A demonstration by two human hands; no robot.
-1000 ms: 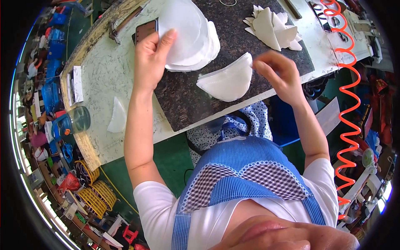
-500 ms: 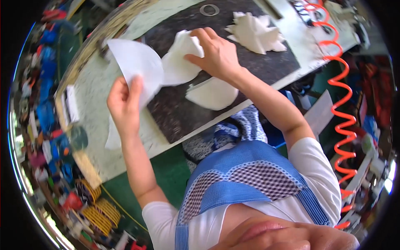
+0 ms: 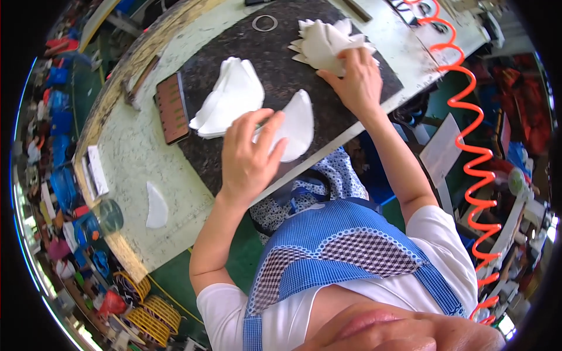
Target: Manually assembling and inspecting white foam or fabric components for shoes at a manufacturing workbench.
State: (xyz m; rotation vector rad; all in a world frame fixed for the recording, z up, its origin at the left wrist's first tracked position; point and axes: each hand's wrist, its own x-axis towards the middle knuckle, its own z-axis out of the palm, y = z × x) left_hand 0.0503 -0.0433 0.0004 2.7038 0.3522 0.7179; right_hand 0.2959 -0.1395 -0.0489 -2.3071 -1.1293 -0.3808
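In the head view, the person's left hand point(image 3: 252, 153) has its fingers parted at the half-round white piece point(image 3: 301, 127), by the near edge of the dark board point(image 3: 275, 64) on the surface point(image 3: 126, 158); any pinch is unclear. The right hand point(image 3: 361, 85) touches the fanned pile point(image 3: 325, 47) near the board's right edge, thumb apart, grip untellable. That pile looks already gathered; the white stack point(image 3: 234, 96) near the left edge seems left over.

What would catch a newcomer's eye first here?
Probably the coiled red hose down the right side. Next, the spiky white pile at the dark slab's upper right, with the right hand at it, while the left hand is at a white stack near the slab's front edge.
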